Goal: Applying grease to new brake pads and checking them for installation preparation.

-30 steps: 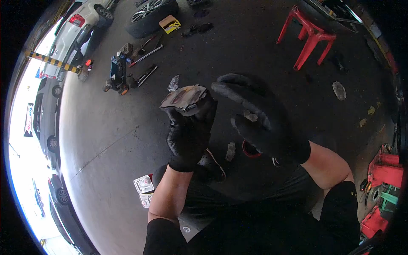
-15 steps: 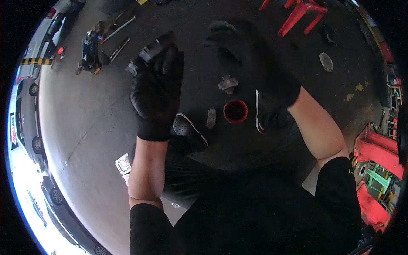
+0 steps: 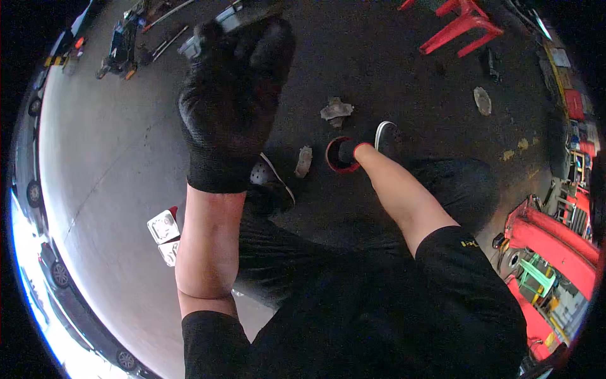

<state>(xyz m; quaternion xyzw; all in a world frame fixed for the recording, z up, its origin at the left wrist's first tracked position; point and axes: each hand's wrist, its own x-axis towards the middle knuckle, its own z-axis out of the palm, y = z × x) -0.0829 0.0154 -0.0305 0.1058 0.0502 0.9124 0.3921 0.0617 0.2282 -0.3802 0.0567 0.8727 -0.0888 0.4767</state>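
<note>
My left hand (image 3: 233,101), in a black knit glove, is raised with its fingers curled round a metal part (image 3: 228,17) that shows silver-grey faces beyond the fingertips; its exact kind is hard to tell. My right hand (image 3: 348,150), gloved too, reaches down into a small red tub (image 3: 344,169) on the floor between my feet. Its fingers are hidden inside the tub, so what they touch does not show. Left of the tub lies a narrow grey curved piece (image 3: 303,162). Beyond it is a crumpled-looking grey piece (image 3: 337,112).
My shoes (image 3: 388,138) flank the tub. A red plastic stool (image 3: 461,25) stands far right, near an oval grey piece (image 3: 482,101). A trolley jack (image 3: 122,47) sits far left. White-and-red packaging (image 3: 164,227) lies beside my left forearm; red metal shelving (image 3: 549,240) is at right.
My right hand has come down and back from above the floor into the red tub. My left hand, still gripping the metal part, has risen closer to view.
</note>
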